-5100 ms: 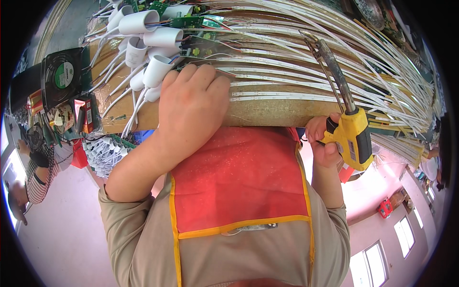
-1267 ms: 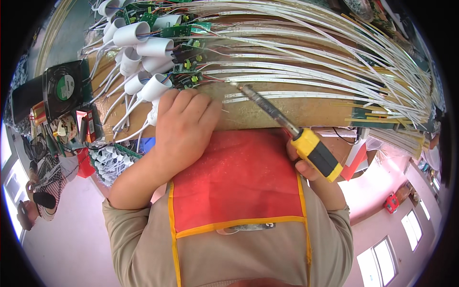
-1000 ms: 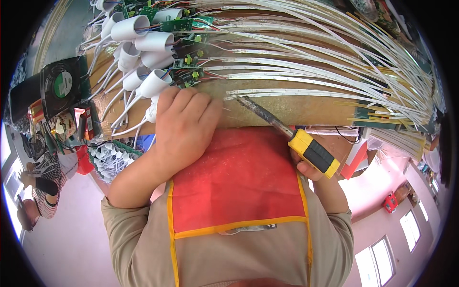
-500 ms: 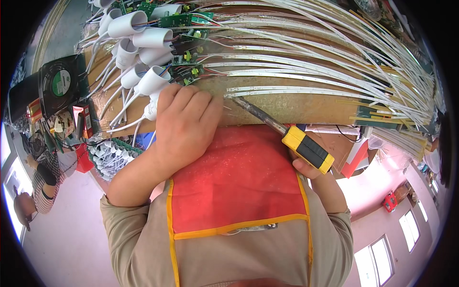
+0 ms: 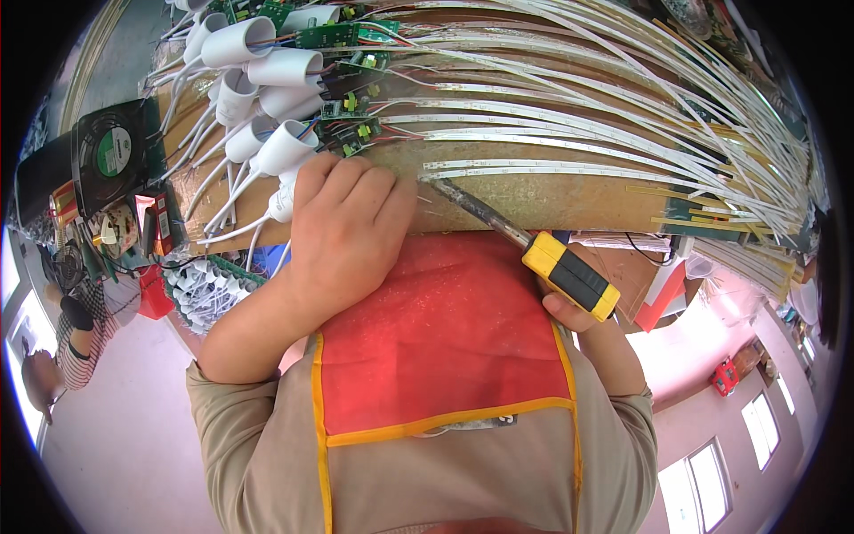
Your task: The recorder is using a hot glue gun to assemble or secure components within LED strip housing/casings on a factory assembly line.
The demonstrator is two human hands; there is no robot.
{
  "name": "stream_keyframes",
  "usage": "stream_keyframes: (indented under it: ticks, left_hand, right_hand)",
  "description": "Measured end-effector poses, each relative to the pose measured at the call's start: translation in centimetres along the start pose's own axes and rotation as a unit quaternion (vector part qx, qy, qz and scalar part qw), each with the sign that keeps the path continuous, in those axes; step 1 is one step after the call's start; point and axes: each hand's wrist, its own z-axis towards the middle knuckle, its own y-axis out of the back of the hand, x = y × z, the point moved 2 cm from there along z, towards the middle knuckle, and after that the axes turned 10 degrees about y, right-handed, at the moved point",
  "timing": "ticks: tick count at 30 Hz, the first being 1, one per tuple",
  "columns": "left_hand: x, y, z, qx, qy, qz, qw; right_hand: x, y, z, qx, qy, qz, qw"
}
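My left hand is closed, its fingers curled down at the board's near edge; what they hold is hidden beneath them. A white plastic tube-shaped housing with a white cord shows beside its knuckles. In my right hand is a soldering iron with a yellow and black handle, pointing up and left. Its tip is close to the left end of the nearest white LED strip, just right of my left fingers; whether they touch I cannot tell. Thin wires show faintly there.
More white housings with green circuit boards are wired to LED strips fanning right across the brown board. A black fan and a small red box stand left. Another person is at far left.
My hands and the soldering iron stay nearly in place, with only a tiny shift. The other person's arm and head at far left have moved slightly.
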Motion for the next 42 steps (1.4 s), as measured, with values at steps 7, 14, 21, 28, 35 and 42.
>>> stream_keyframes:
  ticks: [7, 14, 21, 28, 35, 42]
  left_hand:
    - [-0.1, 0.0, 0.1, 0.003, 0.001, 0.0, 1.0]
    - [-0.1, 0.1, 0.1, 0.002, 0.005, -0.003, 1.0]
    - [-0.1, 0.1, 0.1, 0.002, 0.001, -0.002, 1.0]
    - [-0.1, 0.1, 0.1, 0.006, 0.007, 0.002, 1.0]
    - [-0.2, 0.1, 0.1, 0.005, 0.011, 0.005, 1.0]
    - [-0.2, 0.1, 0.2, 0.008, 0.022, 0.009, 1.0]
  right_hand:
    - [1.2, -0.5, 1.1, -0.09, 0.017, 0.067, 0.994]
    - [1.2, 0.2, 1.1, -0.069, 0.029, 0.058, 0.995]
    - [1.2, -0.1, 0.3, -0.094, -0.024, 0.081, 0.992]
    - [1.8, 0.3, 1.2, -0.069, -0.027, 0.03, 0.997]
    - [1.2, 1.1, 0.5, -0.017, 0.008, 0.024, 1.0]
    - [1.2, 0.9, 0.4, -0.015, 0.009, 0.01, 1.0]
